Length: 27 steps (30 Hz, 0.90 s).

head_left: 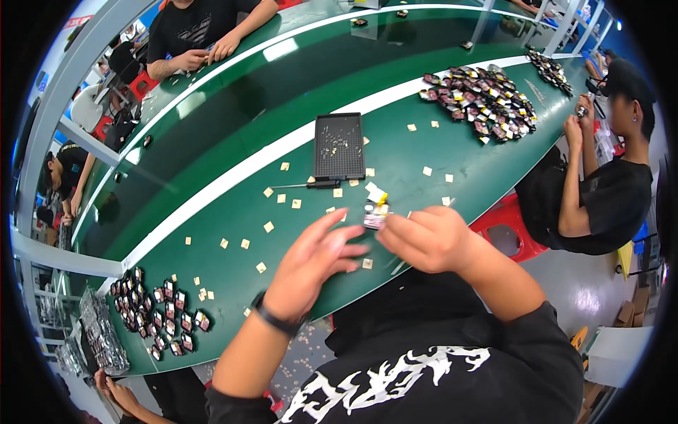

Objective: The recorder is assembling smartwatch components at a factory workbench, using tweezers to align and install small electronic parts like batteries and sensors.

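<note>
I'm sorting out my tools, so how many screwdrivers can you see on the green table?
1: a screwdriver lying by the near edge of the black tray, beyond your left hand. Others may be hidden.

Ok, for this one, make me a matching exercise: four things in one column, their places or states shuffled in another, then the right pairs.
Column one
1. black rectangular grid-bottomed tray
2. thin-shafted screwdriver with a black handle
3. right hand
4. left hand

Column two
A. fingers spread, a black wristband at its wrist
B. scattered with tiny pale bits
C. fingertips on a small black part with white and yellow pieces
D. lying along the tray's near edge

Pairs: 1-B, 2-D, 3-C, 4-A
</note>
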### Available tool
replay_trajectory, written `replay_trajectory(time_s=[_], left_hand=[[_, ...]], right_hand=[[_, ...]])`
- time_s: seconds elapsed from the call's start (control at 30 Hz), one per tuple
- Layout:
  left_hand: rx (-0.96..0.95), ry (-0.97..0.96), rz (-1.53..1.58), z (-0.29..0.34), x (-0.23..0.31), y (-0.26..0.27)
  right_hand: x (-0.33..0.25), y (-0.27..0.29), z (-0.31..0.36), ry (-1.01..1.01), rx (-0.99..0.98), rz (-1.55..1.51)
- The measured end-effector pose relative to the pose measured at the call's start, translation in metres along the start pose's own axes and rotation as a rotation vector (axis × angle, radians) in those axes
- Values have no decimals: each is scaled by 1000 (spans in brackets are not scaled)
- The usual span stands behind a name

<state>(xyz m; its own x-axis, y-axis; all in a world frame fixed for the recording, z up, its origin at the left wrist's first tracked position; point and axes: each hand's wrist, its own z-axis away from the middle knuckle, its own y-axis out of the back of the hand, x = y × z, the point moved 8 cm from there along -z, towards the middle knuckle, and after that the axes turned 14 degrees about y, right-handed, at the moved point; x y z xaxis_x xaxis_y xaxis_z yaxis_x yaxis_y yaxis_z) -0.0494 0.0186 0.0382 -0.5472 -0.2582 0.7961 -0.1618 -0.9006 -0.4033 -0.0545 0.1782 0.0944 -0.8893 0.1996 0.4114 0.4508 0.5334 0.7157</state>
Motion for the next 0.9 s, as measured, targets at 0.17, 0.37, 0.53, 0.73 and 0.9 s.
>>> replay_trajectory(time_s=[0.17, 0.37, 0.53, 0.73, 0.9], left_hand=[[-111, 8, 221, -50, -5, 26], [102, -120, 192, -59, -4, 52], [248, -244, 89, -51, 2, 65], [295, -266, 163, -49, 0, 69], [314, -252, 162, -46, 0, 67]], right_hand=[[0, -35, -31, -109, -4, -65], [32, -43, -12, -791, 57, -671], [26, -86, 12, -1054, -17, -1058], [17, -110, 13, -1181, 54, -1119], [5, -120, 10, -1439, 110, -1415]])
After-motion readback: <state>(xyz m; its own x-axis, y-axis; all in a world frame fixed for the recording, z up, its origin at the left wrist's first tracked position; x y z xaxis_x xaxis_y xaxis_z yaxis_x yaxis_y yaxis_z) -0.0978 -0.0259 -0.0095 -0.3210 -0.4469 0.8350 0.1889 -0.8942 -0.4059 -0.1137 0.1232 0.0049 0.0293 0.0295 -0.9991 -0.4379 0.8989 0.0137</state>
